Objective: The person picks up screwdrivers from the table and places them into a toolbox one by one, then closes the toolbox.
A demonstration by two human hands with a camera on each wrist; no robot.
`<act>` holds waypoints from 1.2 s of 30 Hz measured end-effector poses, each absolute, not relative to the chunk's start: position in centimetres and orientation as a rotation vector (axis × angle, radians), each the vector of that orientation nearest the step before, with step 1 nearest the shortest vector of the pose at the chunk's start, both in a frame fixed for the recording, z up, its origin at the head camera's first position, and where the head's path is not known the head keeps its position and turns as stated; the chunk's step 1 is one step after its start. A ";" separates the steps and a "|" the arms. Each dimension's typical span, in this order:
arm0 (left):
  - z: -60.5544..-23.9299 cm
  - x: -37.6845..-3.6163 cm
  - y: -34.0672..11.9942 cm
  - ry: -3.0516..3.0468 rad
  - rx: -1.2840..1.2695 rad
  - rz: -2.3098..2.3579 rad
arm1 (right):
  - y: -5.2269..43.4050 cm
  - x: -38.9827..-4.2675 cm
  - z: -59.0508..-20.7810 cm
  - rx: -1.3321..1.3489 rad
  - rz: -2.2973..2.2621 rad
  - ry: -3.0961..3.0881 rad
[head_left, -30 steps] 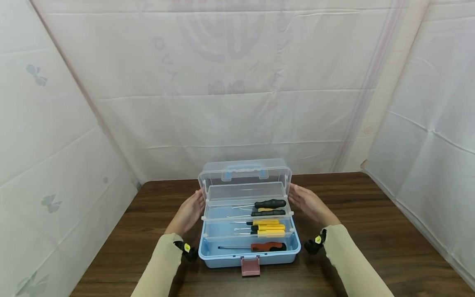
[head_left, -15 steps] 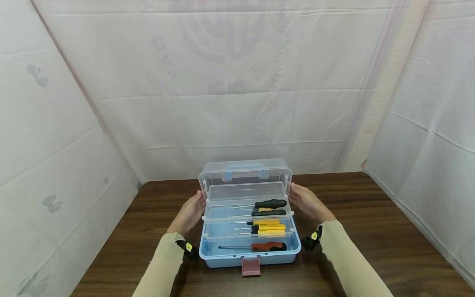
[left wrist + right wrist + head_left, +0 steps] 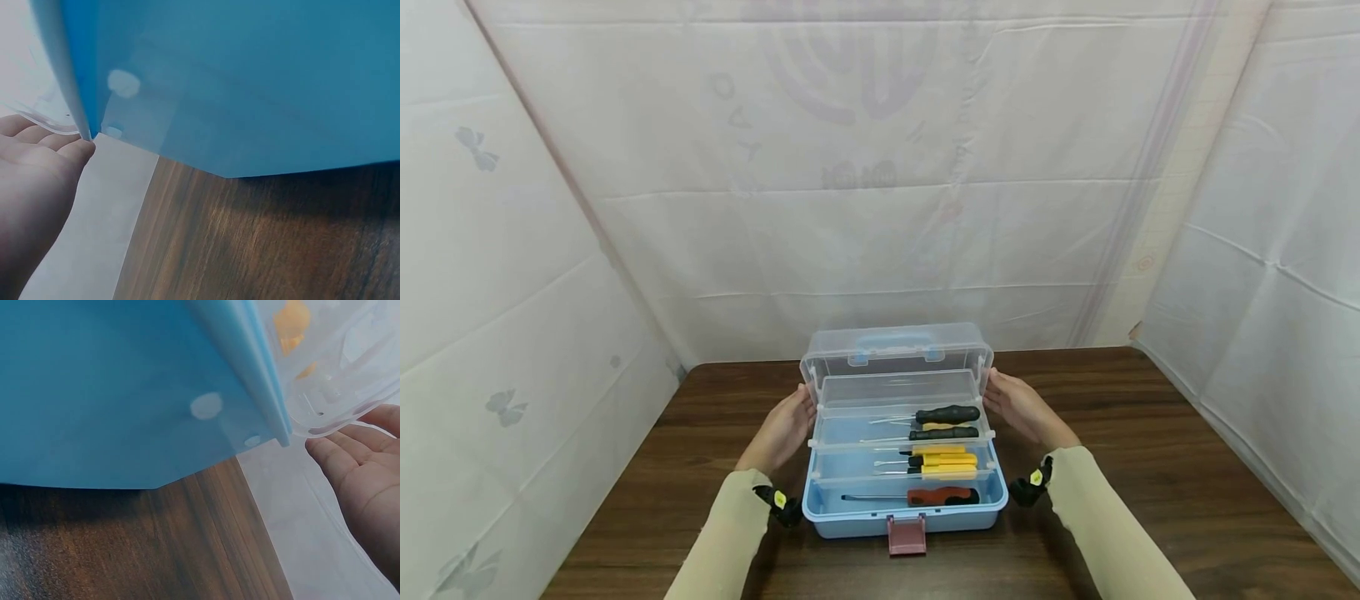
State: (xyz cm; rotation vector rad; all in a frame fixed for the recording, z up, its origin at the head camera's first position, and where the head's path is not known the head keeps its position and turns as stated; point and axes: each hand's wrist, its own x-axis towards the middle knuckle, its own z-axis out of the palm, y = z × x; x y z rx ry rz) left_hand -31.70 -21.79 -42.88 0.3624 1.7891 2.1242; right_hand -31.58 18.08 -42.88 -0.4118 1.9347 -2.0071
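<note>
A light blue toolbox (image 3: 835,528) stands with its clear lid (image 3: 958,337) raised and tipped back. My left hand (image 3: 781,433) is at the lid's left side, its fingers nearly straight along the hinge end. On the opposite side my right hand (image 3: 1028,410) has extended fingers, with fingertips right at the clear lid's edge. In the right wrist view, these fingertips (image 3: 319,449) lie beside the box's back corner. Clear trays (image 3: 842,427) hold black-handled screwdrivers (image 3: 951,414) and several yellow-handled screwdrivers (image 3: 951,472). A red-and-black screwdriver (image 3: 932,497) lies in the bottom.
A dark red latch (image 3: 907,537) hangs down at the box's front. The wooden table (image 3: 662,500) extends to both sides. White patterned sheeting (image 3: 880,242) rises behind it and at left and right. Black wrist straps (image 3: 1028,489) sit close beside the box.
My right hand and forearm have shifted slightly left, closer to the box. The raised lid and trays have tilted down a very little. My left hand is almost unmoved.
</note>
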 end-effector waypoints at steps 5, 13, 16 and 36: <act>-42.9 -31.5 -21.7 1.764 0.377 2.142 | 18.2 -31.5 -42.9 -0.403 -2.013 1.948; -43.0 -31.1 -21.8 1.752 0.382 2.153 | 18.3 -31.0 -43.2 -0.395 -1.997 1.989; -43.1 -30.9 -21.9 1.733 0.401 2.158 | 18.2 -30.8 -43.2 -0.388 -2.008 1.980; -43.1 -29.6 -22.4 1.887 0.387 2.050 | 18.5 -29.7 -43.5 -0.434 -1.985 2.052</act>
